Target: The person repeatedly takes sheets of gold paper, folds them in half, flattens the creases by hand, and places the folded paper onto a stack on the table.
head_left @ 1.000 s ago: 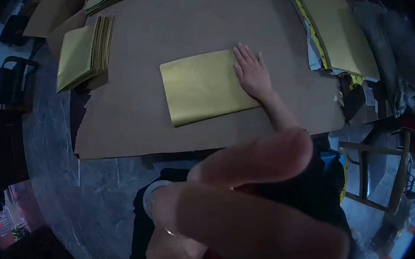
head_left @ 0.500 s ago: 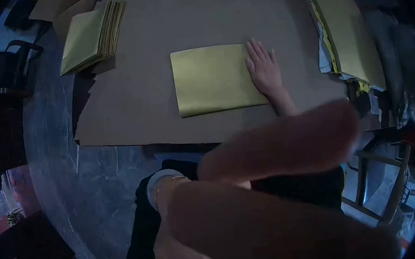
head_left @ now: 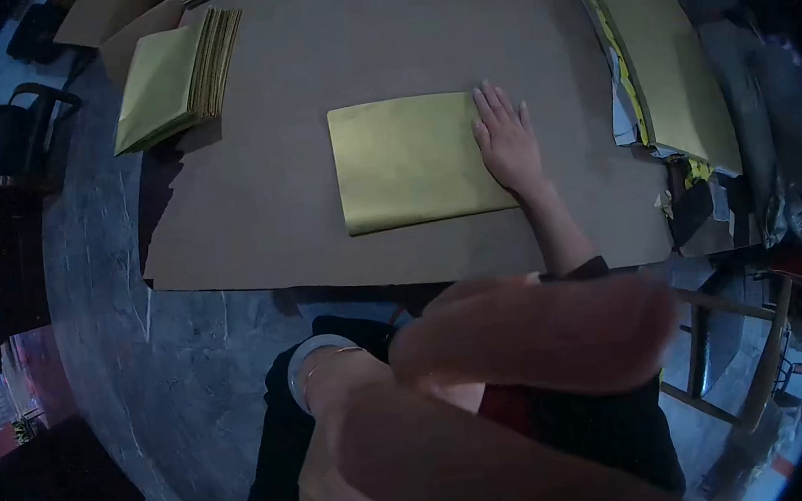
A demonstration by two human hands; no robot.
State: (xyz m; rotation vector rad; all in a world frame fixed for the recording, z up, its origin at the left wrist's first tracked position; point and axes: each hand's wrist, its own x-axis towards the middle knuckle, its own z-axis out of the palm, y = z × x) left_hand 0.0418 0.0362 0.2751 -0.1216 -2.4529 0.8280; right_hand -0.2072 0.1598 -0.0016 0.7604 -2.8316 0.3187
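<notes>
A folded yellow sheet (head_left: 416, 160) lies flat on the brown cardboard surface. My right hand (head_left: 509, 148) rests palm down over its right edge, with the fingers stretched out. Very near the camera, my left hand (head_left: 494, 415) looms large and blurred across the lower middle, with a bracelet at its wrist. Two of its fingers point right with a gap between them, and nothing shows in that gap. Its other fingers cannot be made out.
At the upper left stands a stack of folded yellow pieces (head_left: 172, 79). A long pile of yellow sheets (head_left: 668, 61) lies along the right side of the cardboard (head_left: 253, 216). Below it on the right is a wooden frame (head_left: 760, 370). A dark chair (head_left: 14, 138) is at the far left.
The view has shifted slightly, so the sheet appears farther right. My left hand's upper finger rose, then dropped, and now reaches farther right. My right hand has stayed on the sheet's right edge.
</notes>
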